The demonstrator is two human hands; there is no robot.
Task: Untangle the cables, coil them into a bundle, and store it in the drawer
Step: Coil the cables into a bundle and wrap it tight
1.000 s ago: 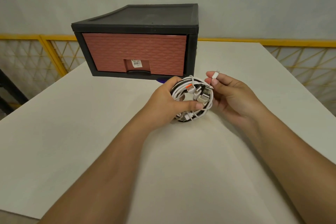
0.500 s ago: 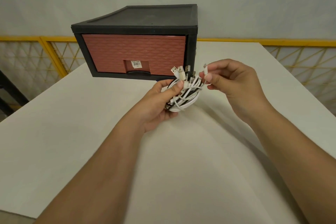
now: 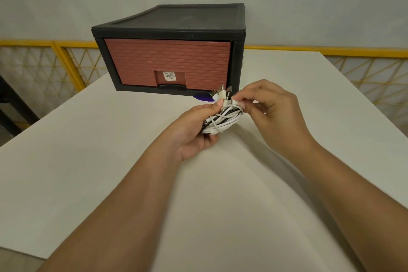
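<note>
A coiled bundle of white and black cables (image 3: 223,120) hangs just above the white table (image 3: 92,161), its plug ends sticking up together. My left hand (image 3: 194,130) grips the coil from below and the left, thumb on top. My right hand (image 3: 271,110) pinches a white plug end at the top of the bundle. Behind them stands the black drawer unit (image 3: 176,26), and its reddish-brown drawer (image 3: 167,62) is closed, a barcode sticker above its dark handle.
A small purple object (image 3: 202,97) peeks out at the drawer unit's front right foot. Yellow mesh railing (image 3: 55,62) runs behind the table on both sides. The table's left edge drops off near a dark frame (image 3: 13,104).
The coil has turned from lying flat and round to edge-on with plugs pointing up. My right hand has come in from beside it and closed onto a plug end at the top.
</note>
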